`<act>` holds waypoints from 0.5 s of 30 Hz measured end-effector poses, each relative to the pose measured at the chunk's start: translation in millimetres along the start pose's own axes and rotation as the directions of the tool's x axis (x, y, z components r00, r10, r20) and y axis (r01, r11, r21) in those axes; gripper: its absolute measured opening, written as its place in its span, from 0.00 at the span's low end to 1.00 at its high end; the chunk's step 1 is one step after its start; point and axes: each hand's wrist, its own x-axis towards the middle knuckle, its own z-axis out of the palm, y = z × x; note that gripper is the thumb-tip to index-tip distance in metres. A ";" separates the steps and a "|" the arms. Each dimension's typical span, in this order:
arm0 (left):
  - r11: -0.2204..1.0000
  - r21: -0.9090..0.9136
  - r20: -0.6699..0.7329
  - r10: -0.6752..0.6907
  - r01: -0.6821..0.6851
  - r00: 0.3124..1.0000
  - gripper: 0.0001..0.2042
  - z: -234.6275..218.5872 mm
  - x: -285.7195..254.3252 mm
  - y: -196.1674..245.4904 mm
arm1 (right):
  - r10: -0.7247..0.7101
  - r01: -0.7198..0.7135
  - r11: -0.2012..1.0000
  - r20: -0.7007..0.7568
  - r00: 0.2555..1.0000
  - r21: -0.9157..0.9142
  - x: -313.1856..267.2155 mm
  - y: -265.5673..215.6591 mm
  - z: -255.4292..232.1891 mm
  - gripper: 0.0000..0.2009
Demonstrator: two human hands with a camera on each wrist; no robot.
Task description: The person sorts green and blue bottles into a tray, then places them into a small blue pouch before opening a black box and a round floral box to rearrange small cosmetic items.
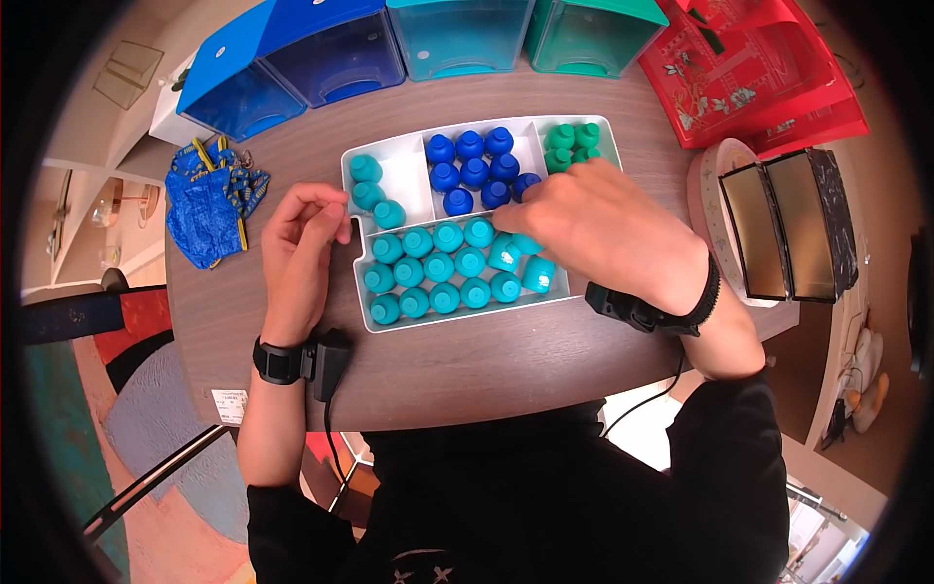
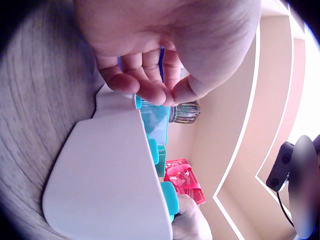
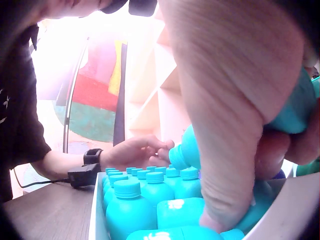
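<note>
A white compartment tray (image 1: 401, 316) holds turquoise bottles (image 1: 439, 266) in front, several teal bottles (image 1: 366, 168) at back left, dark blue ones (image 1: 474, 172) at back centre and green ones (image 1: 559, 136) at back right. My right hand (image 1: 608, 234) reaches over the front compartment's right part, its fingers curled round a turquoise bottle (image 3: 188, 150) tilted sideways; the hand covers part of it. Beside the tray's left edge, my left hand (image 1: 300, 255) has loosely bent fingers and holds nothing; in the left wrist view its fingertips (image 2: 162, 97) are close to the rim, contact unclear.
Blue, turquoise and green bins (image 1: 457, 44) line the table's back. A blue bag (image 1: 206, 209) lies at left. At right are a red bag (image 1: 754, 78), a round pink box (image 1: 715, 209) and an open dark case (image 1: 793, 226). Cables run from both wrists.
</note>
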 end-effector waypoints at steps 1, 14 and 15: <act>1.000 -0.001 0.000 0.001 -0.001 1.000 0.07 -0.1 -0.1 -0.1 | -0.004 0.004 1.000 -0.007 1.000 0.005 0.1 0.1 -0.3 0.12; 1.000 0.005 -0.001 0.001 -0.001 1.000 0.06 -0.2 -0.1 -0.3 | -0.014 0.010 0.999 -0.064 0.998 -0.050 0.5 -3.3 7.6 0.11; 1.000 0.004 -0.004 0.000 0.000 1.000 0.06 0.6 -0.4 0.3 | -0.018 0.015 0.998 -0.059 0.998 -0.057 0.8 -3.5 7.0 0.10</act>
